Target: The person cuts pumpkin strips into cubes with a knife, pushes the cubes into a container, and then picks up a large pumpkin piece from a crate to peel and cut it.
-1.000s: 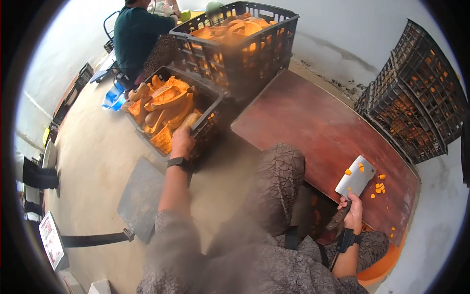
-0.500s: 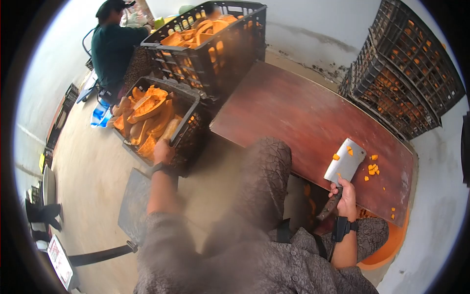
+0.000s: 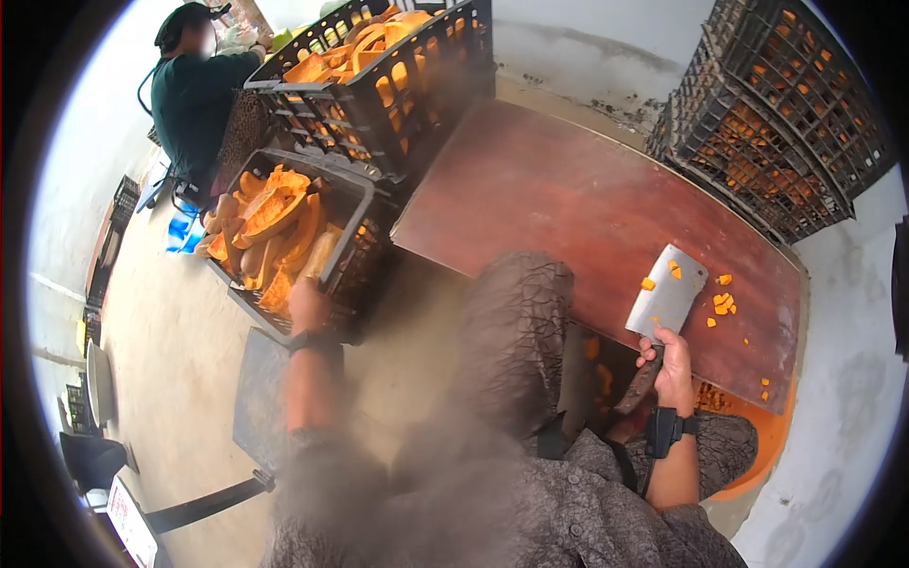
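My left hand (image 3: 309, 307) is at the near rim of a black plastic crate (image 3: 355, 222), its fingers round the lower end of a long pumpkin piece (image 3: 325, 252). Other cut pumpkin pieces (image 3: 275, 216) are heaped in the same crate. In my right hand (image 3: 673, 367) is a cleaver (image 3: 668, 292), gripped by its dark handle. The blade lies flat over a reddish board (image 3: 530, 199), with a few orange bits stuck to it. Several small pumpkin cubes (image 3: 724, 304) lie on the board right of the blade.
A taller crate (image 3: 379, 118) of pumpkin pieces stands behind the first. Stacked black crates (image 3: 757, 123) holding orange cubes rise at the far right by the wall. An orange tub (image 3: 772, 445) sits beneath the board's near right edge. A person (image 3: 194, 114) works at the back left.
The view has shifted slightly, with the crates appearing a little further left and higher. My left hand stays at the same pumpkin piece, and the cleaver remains over the board.
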`<action>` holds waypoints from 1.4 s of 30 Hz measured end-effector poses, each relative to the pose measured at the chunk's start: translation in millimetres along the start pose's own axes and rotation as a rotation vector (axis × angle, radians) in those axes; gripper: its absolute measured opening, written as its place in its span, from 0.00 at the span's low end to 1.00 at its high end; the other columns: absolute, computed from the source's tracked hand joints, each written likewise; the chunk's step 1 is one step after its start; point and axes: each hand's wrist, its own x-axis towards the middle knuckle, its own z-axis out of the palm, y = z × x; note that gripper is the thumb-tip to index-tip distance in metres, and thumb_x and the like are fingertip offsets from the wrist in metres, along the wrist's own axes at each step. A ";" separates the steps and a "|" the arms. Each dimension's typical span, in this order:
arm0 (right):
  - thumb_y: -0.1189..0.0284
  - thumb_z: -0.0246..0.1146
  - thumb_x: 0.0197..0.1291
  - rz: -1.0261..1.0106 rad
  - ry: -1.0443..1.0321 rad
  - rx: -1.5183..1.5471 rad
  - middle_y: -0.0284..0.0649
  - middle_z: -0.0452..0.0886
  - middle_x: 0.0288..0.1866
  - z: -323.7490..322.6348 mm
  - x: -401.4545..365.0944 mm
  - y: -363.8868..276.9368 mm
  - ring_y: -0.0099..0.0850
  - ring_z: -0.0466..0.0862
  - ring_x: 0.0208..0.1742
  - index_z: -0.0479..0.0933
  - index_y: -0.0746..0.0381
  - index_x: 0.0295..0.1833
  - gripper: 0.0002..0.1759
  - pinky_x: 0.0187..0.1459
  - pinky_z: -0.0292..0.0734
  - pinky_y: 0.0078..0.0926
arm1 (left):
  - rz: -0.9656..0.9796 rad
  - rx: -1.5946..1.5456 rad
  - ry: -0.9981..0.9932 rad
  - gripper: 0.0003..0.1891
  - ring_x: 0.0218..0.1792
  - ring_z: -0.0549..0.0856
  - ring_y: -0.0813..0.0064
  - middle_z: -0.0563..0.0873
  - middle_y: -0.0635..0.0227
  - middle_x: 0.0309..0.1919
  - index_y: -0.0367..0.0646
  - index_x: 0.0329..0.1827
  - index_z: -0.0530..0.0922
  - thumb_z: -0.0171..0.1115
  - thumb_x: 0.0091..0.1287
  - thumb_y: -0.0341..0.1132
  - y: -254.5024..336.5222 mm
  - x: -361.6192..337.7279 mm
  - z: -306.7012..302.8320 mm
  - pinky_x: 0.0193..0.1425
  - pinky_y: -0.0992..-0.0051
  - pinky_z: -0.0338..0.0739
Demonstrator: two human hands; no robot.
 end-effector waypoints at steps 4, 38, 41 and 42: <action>0.69 0.59 0.63 -0.021 -0.019 -0.008 0.37 0.76 0.23 3.1 2.2 -1.7 0.23 0.72 0.19 0.73 0.63 0.47 0.11 0.23 0.75 0.27 | -0.105 -0.006 -0.040 0.13 0.48 0.86 0.47 0.87 0.47 0.42 0.41 0.43 0.85 0.63 0.54 0.29 21.5 -38.6 -16.7 0.53 0.55 0.80; 0.66 0.62 0.64 -0.030 0.044 -0.035 0.35 0.76 0.24 2.0 -7.4 -0.7 0.22 0.73 0.19 0.73 0.61 0.48 0.13 0.22 0.76 0.26 | 0.095 0.169 0.203 0.26 0.61 0.78 0.59 0.82 0.59 0.56 0.48 0.62 0.79 0.66 0.62 0.49 15.0 112.0 -33.0 0.64 0.58 0.69; 0.66 0.61 0.64 -0.041 0.056 -0.044 0.36 0.77 0.24 5.7 -8.4 -1.9 0.22 0.72 0.19 0.73 0.61 0.48 0.13 0.23 0.76 0.26 | 0.157 0.225 0.261 0.21 0.58 0.76 0.56 0.78 0.59 0.54 0.45 0.55 0.81 0.67 0.60 0.44 7.6 116.5 -25.1 0.60 0.57 0.72; 0.66 0.61 0.64 -0.040 0.046 -0.053 0.36 0.77 0.24 5.8 -8.1 -2.3 0.22 0.72 0.19 0.73 0.61 0.48 0.13 0.23 0.76 0.26 | 0.160 0.226 0.262 0.21 0.58 0.76 0.56 0.78 0.59 0.54 0.45 0.55 0.81 0.67 0.60 0.44 6.7 115.1 -22.6 0.60 0.57 0.72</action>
